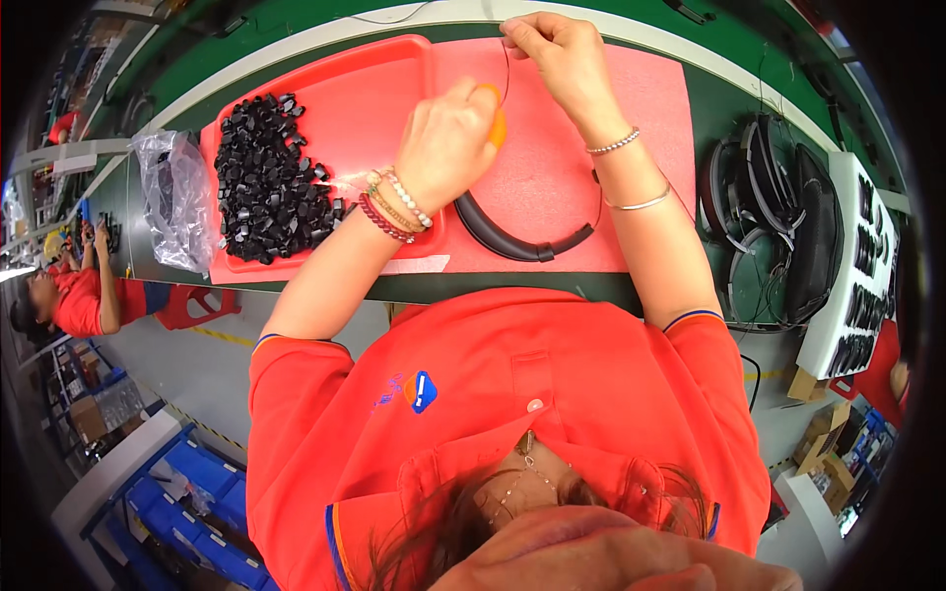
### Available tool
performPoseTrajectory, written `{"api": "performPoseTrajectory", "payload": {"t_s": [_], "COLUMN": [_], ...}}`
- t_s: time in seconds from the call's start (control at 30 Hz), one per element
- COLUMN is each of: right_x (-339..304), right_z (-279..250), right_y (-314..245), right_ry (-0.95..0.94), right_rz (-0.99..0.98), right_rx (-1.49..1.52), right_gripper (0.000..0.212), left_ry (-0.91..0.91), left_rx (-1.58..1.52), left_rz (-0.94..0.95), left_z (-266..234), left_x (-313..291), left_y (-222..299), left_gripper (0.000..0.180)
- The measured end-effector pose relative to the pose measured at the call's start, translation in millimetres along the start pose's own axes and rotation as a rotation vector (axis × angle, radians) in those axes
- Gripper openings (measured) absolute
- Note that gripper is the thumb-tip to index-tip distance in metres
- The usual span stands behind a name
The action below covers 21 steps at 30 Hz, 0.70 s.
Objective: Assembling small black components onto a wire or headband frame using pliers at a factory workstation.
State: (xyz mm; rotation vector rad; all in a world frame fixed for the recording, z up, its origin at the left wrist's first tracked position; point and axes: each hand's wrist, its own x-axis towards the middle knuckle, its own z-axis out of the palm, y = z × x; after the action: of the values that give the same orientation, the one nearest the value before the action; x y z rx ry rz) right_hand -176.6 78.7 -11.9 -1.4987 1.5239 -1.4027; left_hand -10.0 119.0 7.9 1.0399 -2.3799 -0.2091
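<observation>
At the far left, a co-worker (94, 300) in a red shirt appeared beyond the near workplace. A crumpled clear plastic bag (169, 207) lay on the dark green bench (601, 286), just beside a red tray (370, 94) whose left portion held a heap of small black parts (266, 187). The left hand (448, 143) was raised over the tray's right side, its fingers curled shut around an orange tool (498, 120) — the tool's working end could not be made out. Below, a curved black headband (522, 241) lay on the pink mat (650, 118), between the two forearms and toward the wearer. A thin dark wire (507, 69) ran from near the orange tool up to the right hand (562, 59), where thumb and forefinger pinched it near the mat's far edge. Farther right lay a cluster of black headbands (764, 187) — several overlapping — and, beside it, a white foam tray (826, 320) bearing rows of black pieces (867, 231).
</observation>
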Motion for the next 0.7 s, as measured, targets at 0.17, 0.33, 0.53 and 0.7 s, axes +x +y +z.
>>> {"api": "performPoseTrajectory", "payload": {"t_s": [0.17, 0.33, 0.53, 0.7], "right_x": [-3, -9, -32, -28], "right_z": [9, 4, -20, 2], "right_y": [-3, 3, -12, -10], "right_ry": [-0.097, 0.063, -0.180, -0.211], "right_rz": [-0.010, -0.185, 0.068, 0.049], "right_rx": [-0.061, -0.421, -0.508, -0.083], "right_gripper": [0.028, 0.031, 0.037, 0.034], "left_ry": [-0.049, -0.046, 0.033, -0.010], "left_rx": [-0.034, -0.029, -0.051, -0.031], "left_rz": [-0.024, -0.018, -0.137, -0.043], "left_z": [4, 4, -3, 2], "left_x": [-7, -7, -8, -10], "left_y": [-1, 0, 2, 11], "left_gripper": [0.007, 0.007, 0.011, 0.011]}}
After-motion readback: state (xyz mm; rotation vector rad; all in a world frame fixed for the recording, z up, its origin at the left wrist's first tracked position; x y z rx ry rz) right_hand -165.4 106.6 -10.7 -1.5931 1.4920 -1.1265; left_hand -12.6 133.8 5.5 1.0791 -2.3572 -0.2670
